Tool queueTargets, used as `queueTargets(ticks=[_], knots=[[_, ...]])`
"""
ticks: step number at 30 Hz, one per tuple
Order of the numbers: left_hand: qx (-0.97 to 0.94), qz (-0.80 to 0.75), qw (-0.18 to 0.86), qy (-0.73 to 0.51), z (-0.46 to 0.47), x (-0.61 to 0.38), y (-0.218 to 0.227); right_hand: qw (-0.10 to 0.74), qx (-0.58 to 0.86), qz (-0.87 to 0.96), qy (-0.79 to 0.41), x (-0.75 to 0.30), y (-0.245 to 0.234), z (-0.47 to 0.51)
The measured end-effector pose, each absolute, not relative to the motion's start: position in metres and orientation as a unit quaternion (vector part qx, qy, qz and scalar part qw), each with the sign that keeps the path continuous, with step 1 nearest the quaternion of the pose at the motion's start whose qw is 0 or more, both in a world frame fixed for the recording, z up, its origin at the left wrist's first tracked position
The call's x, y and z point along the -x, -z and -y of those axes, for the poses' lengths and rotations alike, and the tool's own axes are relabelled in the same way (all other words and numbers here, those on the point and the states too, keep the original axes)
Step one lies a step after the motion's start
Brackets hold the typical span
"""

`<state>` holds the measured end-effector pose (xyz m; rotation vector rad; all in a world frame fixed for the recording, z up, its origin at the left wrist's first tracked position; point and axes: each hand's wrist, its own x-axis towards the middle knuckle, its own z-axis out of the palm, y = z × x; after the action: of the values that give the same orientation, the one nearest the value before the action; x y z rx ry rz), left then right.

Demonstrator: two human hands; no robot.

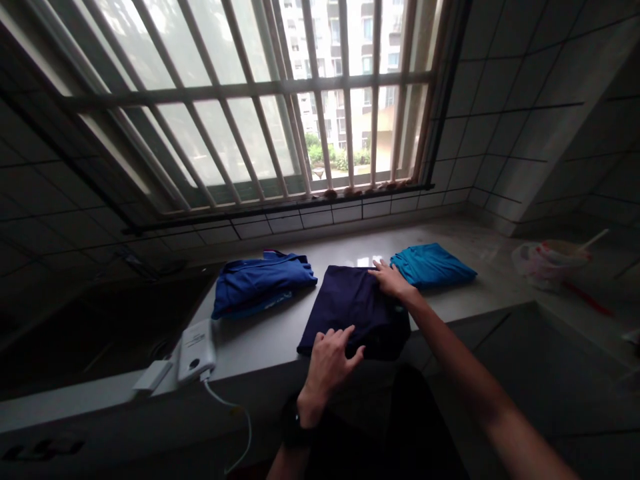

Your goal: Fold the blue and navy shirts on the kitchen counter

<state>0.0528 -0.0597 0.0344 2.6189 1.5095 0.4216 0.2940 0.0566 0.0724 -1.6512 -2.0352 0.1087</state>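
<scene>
A folded dark navy garment (345,303) lies on the grey counter (265,337) in front of me. My left hand (333,357) rests on its near edge with fingers spread flat. On the far right corner of the same garment lies my right hand (393,279), fingers stretched out and pressing down. A folded royal-blue garment (260,283) sits to the left, and a folded teal garment (430,265) lies to the right, just beyond my right hand.
A white power bank (196,350) with a cable and a small white adapter (151,375) lie near the counter's left front edge. A dark sink (100,327) is at left. A plastic bag with a bowl (550,260) stands at right. A barred window (280,100) is behind.
</scene>
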Motion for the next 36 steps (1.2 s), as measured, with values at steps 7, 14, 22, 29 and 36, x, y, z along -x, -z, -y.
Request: queueTargets(ticks=[7, 14, 22, 29, 36], knots=[[-0.882, -0.46, -0.013, -0.099, 0.046, -0.009, 0.006, 0.218, 0.576, 0.785, -0.068, -0.232, -0.006, 0.072], [-0.901, -0.43, 0.016, -0.061, 0.042, 0.002, -0.01, 0.308, 0.575, 0.756, 0.048, -0.223, 0.047, 0.093], [-0.864, -0.432, 0.172, -0.194, 0.047, 0.022, -0.063, 0.241, 0.487, 0.837, -0.067, -0.284, -0.035, 0.079], [-0.802, -0.538, 0.079, -0.248, -0.021, -0.016, -0.115, 0.227, 0.581, 0.781, -0.044, -0.299, -0.126, 0.001], [-0.876, -0.473, 0.0, -0.095, -0.045, -0.025, -0.041, 0.174, 0.629, 0.752, -0.092, -0.256, -0.059, 0.003]])
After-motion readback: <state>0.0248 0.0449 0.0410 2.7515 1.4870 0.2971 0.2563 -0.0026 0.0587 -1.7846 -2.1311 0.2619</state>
